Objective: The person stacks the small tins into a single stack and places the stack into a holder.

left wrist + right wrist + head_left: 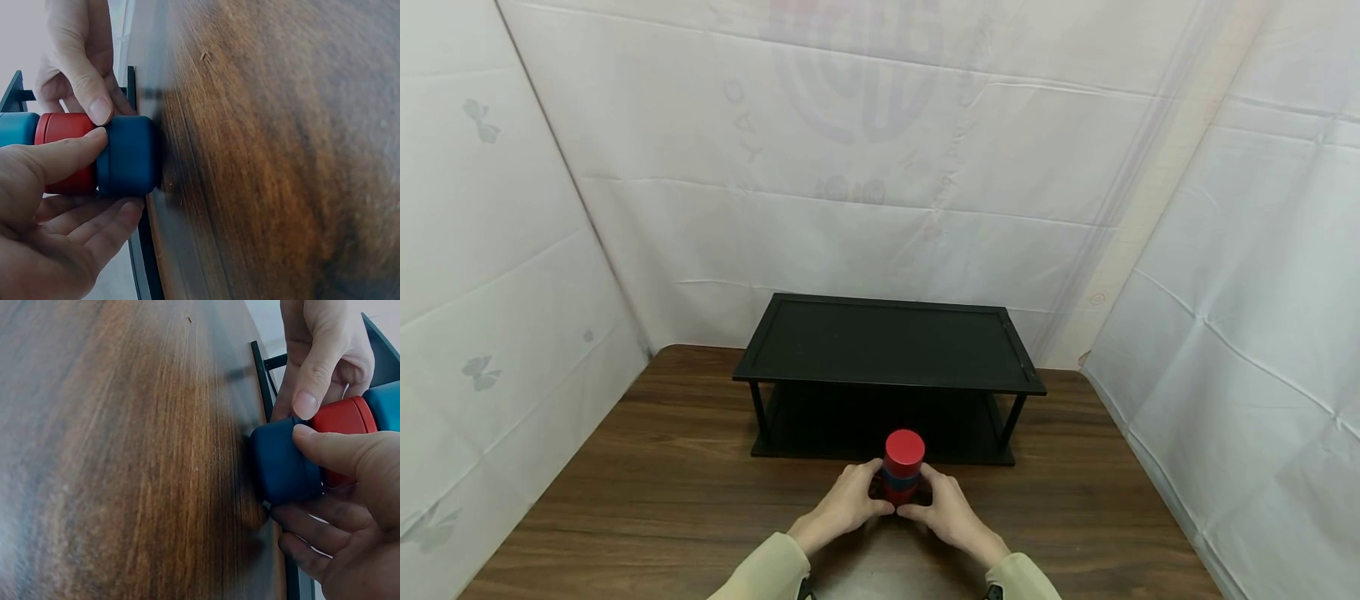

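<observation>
A short stack of round canisters stands upright on the table, just in front of the black shelf. In the head view it shows a red top, a blue band and red below. The wrist views show its lowest canister as dark blue, a middle one as red and the top one as teal. My left hand grips the stack low on its left side. From the right, my right hand holds it the same way. Both thumbs meet near the seam above the lowest canister, with the other fingers behind.
The black two-tier shelf stands at the back of the brown wooden table. Its lower front edge lies close behind the stack. White sheets hang behind the table and along both sides.
</observation>
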Available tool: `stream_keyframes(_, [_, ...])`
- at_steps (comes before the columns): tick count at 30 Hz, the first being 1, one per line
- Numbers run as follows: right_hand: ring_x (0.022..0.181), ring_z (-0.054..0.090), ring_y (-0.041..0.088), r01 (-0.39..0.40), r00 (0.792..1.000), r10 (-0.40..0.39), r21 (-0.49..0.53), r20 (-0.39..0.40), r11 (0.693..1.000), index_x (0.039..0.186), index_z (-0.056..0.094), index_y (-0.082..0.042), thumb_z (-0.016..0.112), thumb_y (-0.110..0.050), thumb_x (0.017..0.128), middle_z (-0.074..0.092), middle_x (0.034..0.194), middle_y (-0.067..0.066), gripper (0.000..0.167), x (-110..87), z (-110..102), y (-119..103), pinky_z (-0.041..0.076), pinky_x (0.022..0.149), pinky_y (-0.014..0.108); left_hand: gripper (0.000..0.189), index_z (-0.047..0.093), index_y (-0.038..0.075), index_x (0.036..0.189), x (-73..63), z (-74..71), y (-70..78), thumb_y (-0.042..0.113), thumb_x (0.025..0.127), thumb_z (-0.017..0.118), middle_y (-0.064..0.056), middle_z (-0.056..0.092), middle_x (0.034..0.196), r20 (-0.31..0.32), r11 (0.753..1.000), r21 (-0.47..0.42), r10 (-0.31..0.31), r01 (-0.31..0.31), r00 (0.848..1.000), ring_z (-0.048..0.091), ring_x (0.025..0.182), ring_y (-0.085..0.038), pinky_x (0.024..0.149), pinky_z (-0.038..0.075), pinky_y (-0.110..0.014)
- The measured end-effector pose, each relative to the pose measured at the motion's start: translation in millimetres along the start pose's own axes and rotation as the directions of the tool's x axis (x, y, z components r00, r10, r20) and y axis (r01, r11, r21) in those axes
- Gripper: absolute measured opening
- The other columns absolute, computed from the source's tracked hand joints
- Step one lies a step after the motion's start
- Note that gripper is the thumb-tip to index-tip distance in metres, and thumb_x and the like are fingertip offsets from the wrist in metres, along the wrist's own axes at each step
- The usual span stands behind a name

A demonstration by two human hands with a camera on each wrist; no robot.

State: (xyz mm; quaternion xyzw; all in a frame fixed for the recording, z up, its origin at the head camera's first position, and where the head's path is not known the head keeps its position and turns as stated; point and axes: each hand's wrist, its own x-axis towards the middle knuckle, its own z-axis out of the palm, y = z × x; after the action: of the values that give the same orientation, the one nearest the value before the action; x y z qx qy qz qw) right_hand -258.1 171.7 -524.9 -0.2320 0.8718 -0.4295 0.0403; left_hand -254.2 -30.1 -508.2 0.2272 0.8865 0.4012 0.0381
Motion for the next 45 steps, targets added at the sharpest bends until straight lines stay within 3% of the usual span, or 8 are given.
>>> stream_keyframes(17, [0.114, 0.063, 0.024, -0.005, 1.000, 0.005, -0.036, -0.003, 0.999, 0.129, 0.054, -0.010, 0.078, -0.026, 0.081, 0.067, 0.123, 0.006, 0.055, 0.0, 4.1, 2.6, 0.050, 0.096, 0.045, 0.047, 0.061, 0.002, 0.115, 2.3, 4.5, -4.2, 0.010, 0.074, 0.082, -0.012, 0.070, 0.105, 0.010, 1.000, 0.015, -0.014, 0.014, 1.000, 0.068, 0.091, -0.019, 0.074, 0.056, -0.030])
stream_keyframes(25, [0.092, 0.049, 0.016, -0.094, 0.996, 0.093, -0.135, -0.012, 0.986, 0.126, 0.058, -0.011, 0.081, -0.029, 0.077, 0.061, 0.107, 0.004, 0.058, -1.1, 6.1, 2.5, 0.045, 0.079, 0.035, 0.051, 0.060, -0.002, 0.117, 1.4, 4.6, -4.3, 0.013, 0.074, 0.083, -0.015, 0.071, 0.105, 0.010, 0.998, 0.053, -0.022, 0.021, 1.000, 0.070, 0.092, -0.023, 0.076, 0.057, -0.033])
stream_keyframes(32, [0.095, 0.048, 0.020, -0.113, 0.994, 0.109, -0.148, -0.033, 0.983, 0.125, 0.060, -0.011, 0.082, -0.031, 0.076, 0.057, 0.104, 0.006, 0.058, -1.4, 6.6, 3.1, 0.043, 0.080, 0.043, 0.053, 0.061, -0.003, 0.119, 2.2, 4.4, -7.1, 0.016, 0.075, 0.082, -0.015, 0.071, 0.106, 0.023, 0.998, 0.051, -0.037, 0.036, 0.999, 0.070, 0.092, -0.024, 0.076, 0.057, -0.035])
stream_keyframes(45, [0.091, 0.049, 0.017, -0.086, 0.996, 0.082, -0.148, -0.035, 0.985, 0.123, 0.062, -0.012, 0.081, -0.032, 0.076, 0.060, 0.102, 0.004, 0.055, -0.2, 6.4, 4.7, 0.041, 0.077, 0.035, 0.049, 0.064, -0.001, 0.116, 2.4, 2.3, -8.4, 0.018, 0.075, 0.082, -0.012, 0.073, 0.100, 0.021, 0.999, 0.044, -0.029, 0.028, 0.999, 0.069, 0.083, -0.016, 0.070, 0.056, -0.029])
